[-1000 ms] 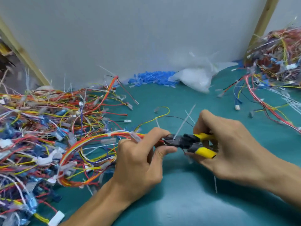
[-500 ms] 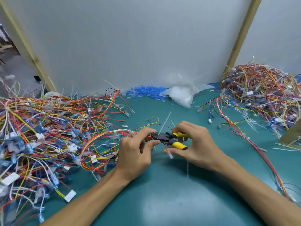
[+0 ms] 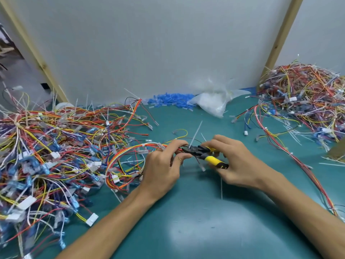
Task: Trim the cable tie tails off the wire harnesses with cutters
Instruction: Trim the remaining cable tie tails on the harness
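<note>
My left hand point(image 3: 162, 165) pinches an orange, red and yellow wire harness point(image 3: 127, 161) that loops on the teal mat. Just right of it my right hand point(image 3: 235, 161) grips yellow-handled cutters point(image 3: 203, 155). The black jaws of the cutters sit at the base of a white cable tie tail point(image 3: 196, 133), which sticks up and to the right from the harness between my two hands. Whether the jaws are closed on the tail I cannot tell.
A big tangle of harnesses point(image 3: 46, 156) covers the left of the teal mat point(image 3: 196, 230). Another heap point(image 3: 308, 98) lies at the far right, with red wires point(image 3: 276, 152) trailing toward me. A clear plastic bag point(image 3: 214, 103) and blue connectors point(image 3: 169, 101) lie by the back wall. Cut tails point(image 3: 221, 187) lie loose.
The view has pulled back and turned right, showing the right heap. My hands stay together at the harness, with the cutters still at the upright tail.
</note>
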Available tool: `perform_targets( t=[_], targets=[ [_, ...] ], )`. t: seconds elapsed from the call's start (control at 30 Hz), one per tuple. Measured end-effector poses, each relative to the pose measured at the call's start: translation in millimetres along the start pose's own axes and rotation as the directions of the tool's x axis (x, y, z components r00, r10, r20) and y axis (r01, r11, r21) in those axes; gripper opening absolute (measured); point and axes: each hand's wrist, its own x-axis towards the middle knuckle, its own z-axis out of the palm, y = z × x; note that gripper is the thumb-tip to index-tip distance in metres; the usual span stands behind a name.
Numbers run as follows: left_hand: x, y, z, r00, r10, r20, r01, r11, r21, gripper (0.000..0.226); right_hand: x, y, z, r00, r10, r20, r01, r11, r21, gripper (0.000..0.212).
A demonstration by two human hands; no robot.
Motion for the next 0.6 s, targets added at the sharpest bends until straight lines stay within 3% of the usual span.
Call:
perform_targets(
  t=[0.2,0.37,0.6],
  targets=[
    [-2,-4,-2,0.995,-0.014,0.098,0.015,1.0,-0.013,0.03,-1,4,-5,0.998,0.058,-0.026,-0.059,0.998,-0.021,0.028],
    [0,-6,0,0.995,-0.069,0.071,0.068,0.998,0.015,0.038,-2,1,-5,0.995,0.067,-0.073,-0.067,0.998,0.003,0.026],
    [5,1,-8,0.993,-0.015,0.116,-0.006,0.985,0.174,0.017,-7,-6,-4,0.983,0.172,-0.069,-0.166,0.983,0.074,0.039]
  ],
)
